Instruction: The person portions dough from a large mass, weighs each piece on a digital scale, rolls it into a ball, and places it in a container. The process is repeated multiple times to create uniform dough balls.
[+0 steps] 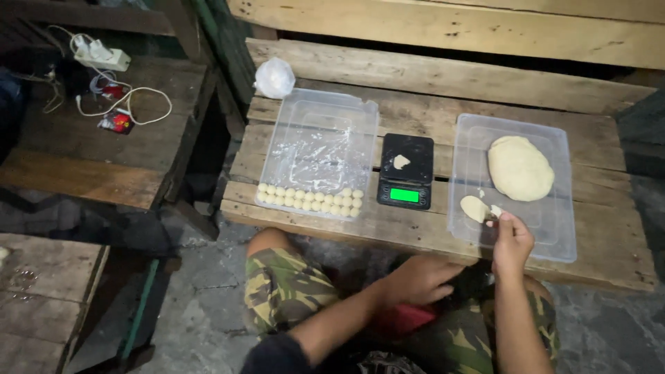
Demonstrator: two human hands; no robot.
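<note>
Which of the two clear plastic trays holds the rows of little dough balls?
The left tray, beside the black scale: two rows of small balls line its near edge. The right tray holds only a big dough lump and scraps.

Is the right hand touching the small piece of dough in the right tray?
Touching. The head view shows the right hand with fingertips pinching the edge of the small dough piece in the clear tray; no gap shows.

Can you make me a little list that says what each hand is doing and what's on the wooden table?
right hand: pinches a small dough piece over the right tray
left hand: down on the lap, holding nothing visible
big dough lump: lies in the right tray
scale: black, a dough bit on top
left tray: two rows of little dough balls along its near edge
</note>
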